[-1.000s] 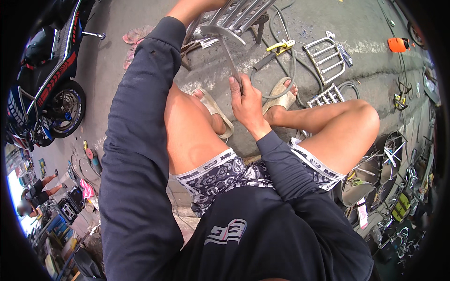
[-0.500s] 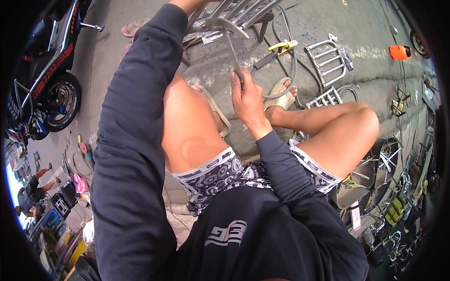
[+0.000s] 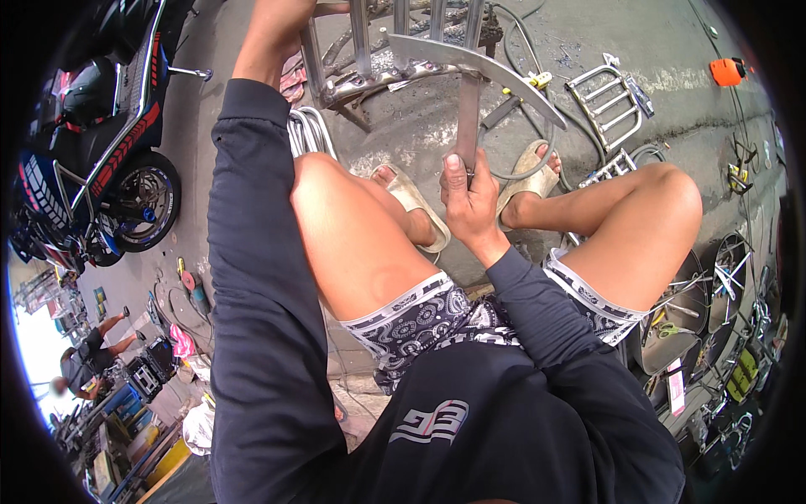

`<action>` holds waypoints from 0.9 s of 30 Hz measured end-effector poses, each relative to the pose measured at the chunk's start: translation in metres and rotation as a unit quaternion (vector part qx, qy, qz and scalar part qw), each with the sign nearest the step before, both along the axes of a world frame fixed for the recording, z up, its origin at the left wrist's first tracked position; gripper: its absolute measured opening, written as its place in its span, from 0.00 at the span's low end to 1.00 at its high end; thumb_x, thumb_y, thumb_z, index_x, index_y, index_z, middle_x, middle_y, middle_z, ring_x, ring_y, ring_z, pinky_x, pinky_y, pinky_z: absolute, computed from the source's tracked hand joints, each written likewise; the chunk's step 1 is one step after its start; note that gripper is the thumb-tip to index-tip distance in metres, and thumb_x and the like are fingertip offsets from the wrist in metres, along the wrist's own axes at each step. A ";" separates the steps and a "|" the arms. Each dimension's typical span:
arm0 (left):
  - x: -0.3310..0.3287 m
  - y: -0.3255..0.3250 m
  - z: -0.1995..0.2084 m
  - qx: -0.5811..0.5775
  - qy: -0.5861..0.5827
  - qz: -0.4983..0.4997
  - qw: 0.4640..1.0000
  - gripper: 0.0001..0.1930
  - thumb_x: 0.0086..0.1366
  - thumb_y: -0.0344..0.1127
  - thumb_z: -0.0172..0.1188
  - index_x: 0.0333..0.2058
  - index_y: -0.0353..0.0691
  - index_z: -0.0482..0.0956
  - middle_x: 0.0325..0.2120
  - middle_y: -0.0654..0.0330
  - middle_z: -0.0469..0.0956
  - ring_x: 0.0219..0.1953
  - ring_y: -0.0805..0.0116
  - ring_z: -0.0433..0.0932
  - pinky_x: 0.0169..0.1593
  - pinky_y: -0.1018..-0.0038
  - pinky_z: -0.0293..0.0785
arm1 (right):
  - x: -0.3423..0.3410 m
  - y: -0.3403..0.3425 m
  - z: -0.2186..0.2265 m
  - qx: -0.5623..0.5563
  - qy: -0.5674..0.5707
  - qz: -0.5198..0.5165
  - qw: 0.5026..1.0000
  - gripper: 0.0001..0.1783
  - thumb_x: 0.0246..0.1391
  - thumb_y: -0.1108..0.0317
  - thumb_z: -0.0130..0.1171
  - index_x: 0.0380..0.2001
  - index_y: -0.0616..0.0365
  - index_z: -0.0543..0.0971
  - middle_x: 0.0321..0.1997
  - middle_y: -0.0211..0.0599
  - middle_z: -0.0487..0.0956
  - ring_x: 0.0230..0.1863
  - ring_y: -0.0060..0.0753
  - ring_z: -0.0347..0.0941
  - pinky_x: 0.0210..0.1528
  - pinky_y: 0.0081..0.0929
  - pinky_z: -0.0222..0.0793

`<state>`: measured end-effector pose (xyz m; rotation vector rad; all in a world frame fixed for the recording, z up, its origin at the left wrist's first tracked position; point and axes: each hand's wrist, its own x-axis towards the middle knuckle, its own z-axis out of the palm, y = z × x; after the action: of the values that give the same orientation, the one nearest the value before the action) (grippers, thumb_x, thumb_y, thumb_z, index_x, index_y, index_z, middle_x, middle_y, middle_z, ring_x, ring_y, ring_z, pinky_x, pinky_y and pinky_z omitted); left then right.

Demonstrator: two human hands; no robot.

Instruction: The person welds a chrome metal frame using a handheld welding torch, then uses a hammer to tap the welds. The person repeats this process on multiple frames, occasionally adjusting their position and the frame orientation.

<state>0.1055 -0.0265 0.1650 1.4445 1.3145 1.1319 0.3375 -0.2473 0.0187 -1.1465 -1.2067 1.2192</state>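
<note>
Hammer [image 3: 468, 118] with a flat metal handle and a long, curved, blade-like head sits in the right grip [image 3: 472, 197], whose fingers wrap closed around the handle's near end, thumb laid along it. The head lies crosswise ahead of this grip and overlaps, in view, the tubes of a silvery rack [image 3: 361, 42]; whether they touch, I cannot tell. Farther ahead and to the left, the left grip [image 3: 284, 17] is beside the rack's left side. Its fingers run out of view, so I cannot tell how far it is closed. Just right of the right grip is a pale sandal [image 3: 531, 174]; ahead and to the right, a barred metal frame [image 3: 603, 109] lies on the floor. A motorcycle [image 3: 101, 143] stands well to the left of both grips.
</note>
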 end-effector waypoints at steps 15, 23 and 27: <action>0.012 -0.056 0.059 0.191 -0.139 0.086 0.968 0.08 0.68 0.20 0.39 0.36 0.39 0.66 0.48 0.26 0.80 0.52 0.31 0.82 0.53 0.46 0.85 | 0.014 -0.012 0.043 0.016 0.042 -0.068 0.997 0.17 0.76 0.57 0.50 0.45 0.62 0.74 0.21 0.22 0.71 0.20 0.12 0.63 0.20 0.19 0.59; 0.050 -0.082 0.054 0.344 -0.135 0.138 0.919 0.08 0.63 0.14 0.44 0.32 0.35 0.67 0.35 0.43 0.82 0.47 0.37 0.85 0.51 0.42 0.87 | 0.035 -0.009 0.052 0.122 -0.063 -0.064 0.988 0.16 0.75 0.60 0.53 0.49 0.64 0.76 0.20 0.30 0.75 0.19 0.19 0.69 0.23 0.24 0.64; 0.057 -0.081 0.044 0.298 -0.046 0.223 0.927 0.08 0.63 0.15 0.52 0.35 0.35 0.73 0.35 0.54 0.84 0.36 0.74 0.82 0.45 0.79 0.78 | 0.042 -0.003 0.049 0.099 -0.086 -0.077 0.988 0.14 0.74 0.61 0.55 0.48 0.64 0.78 0.25 0.36 0.78 0.22 0.27 0.72 0.26 0.28 0.68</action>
<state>0.1626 -0.1073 0.2086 1.5119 1.3299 2.0122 0.3797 -0.2506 0.0674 -1.1885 -1.3106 0.8781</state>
